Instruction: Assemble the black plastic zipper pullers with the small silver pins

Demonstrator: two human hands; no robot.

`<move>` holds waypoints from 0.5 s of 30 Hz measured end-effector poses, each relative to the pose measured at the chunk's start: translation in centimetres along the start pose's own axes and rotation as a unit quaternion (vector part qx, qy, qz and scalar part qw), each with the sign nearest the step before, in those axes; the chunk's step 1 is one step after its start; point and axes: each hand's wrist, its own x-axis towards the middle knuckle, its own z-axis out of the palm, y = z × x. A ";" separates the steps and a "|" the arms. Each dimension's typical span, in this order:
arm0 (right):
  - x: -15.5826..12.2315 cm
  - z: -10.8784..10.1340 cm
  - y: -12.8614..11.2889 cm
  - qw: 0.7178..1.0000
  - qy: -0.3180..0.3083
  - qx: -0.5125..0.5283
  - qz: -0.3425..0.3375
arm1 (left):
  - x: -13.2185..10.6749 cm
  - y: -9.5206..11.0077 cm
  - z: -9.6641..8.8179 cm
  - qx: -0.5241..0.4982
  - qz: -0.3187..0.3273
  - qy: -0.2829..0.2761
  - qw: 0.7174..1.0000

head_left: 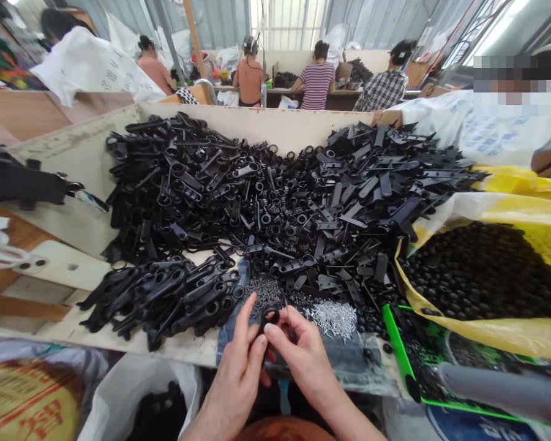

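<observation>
Both hands meet at the front edge of the bench over a blue denim cloth (pixel 310 352). Between them is a small black plastic part with a ring-shaped end (pixel 270 315). My left hand (pixel 239 358) grips it from the left, its index finger stretched upward. The thumb and fingers of my right hand (pixel 300 346) pinch the part from the right. Just beyond the hands lie a heap of small dark screws (pixel 259 291) and a heap of silver pins or screws (pixel 335 318). A stack of long black ring-ended parts (pixel 165 300) lies to the left.
Large piles of black ring-ended parts (pixel 197 177) and flat black blades (pixel 376 177) fill the bench. A yellow bag of black beads (pixel 477 269) and a green tray (pixel 399 355) stand right. At left is a black tool (pixel 25 184). Several people sit beyond.
</observation>
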 end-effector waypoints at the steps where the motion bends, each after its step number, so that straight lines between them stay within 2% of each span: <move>1: 0.0 -0.1 0.0 1.000 0.004 -0.002 -0.004 | 0.0 0.0 0.0 -0.020 -0.001 0.007 1.000; 3: 0.1 -0.3 -0.1 1.000 0.012 0.003 -0.012 | 0.1 0.0 0.0 -0.029 0.003 0.034 0.999; 5: 0.4 -0.6 -0.2 1.000 0.017 0.019 -0.014 | 0.1 -0.2 0.0 0.015 0.021 0.052 0.998; 10: 0.7 -0.7 0.1 0.999 0.033 0.029 -0.017 | 0.0 -0.7 -0.1 0.090 0.067 0.049 0.993; 15: 0.7 -0.3 0.3 0.997 0.020 0.069 -0.026 | 0.0 -0.9 0.0 0.127 0.099 0.071 0.984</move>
